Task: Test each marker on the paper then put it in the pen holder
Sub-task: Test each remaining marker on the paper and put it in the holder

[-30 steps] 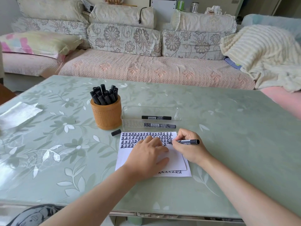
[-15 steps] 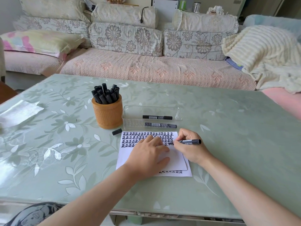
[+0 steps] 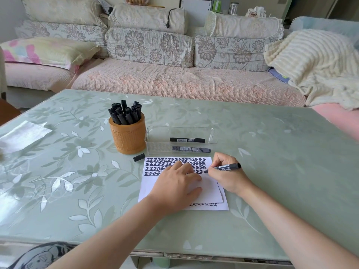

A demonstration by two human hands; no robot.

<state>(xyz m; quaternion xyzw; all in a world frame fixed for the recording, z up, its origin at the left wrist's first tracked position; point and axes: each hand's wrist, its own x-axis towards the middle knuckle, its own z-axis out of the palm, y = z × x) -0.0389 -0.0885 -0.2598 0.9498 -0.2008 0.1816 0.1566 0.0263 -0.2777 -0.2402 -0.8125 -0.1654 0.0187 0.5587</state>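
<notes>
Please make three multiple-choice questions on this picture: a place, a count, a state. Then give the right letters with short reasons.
1. Where is the loose black cap? A) on the floor B) on the table, between pen holder and paper C) on a shelf
2. How many markers lie in the clear tray? A) two B) five C) none
3. What does the right hand do? A) lies flat, empty B) grips an uncapped marker C) lifts the pen holder
1 B: it lies by the paper's corner. 2 A: two show through the wall. 3 B: fingers curl round it.
</notes>
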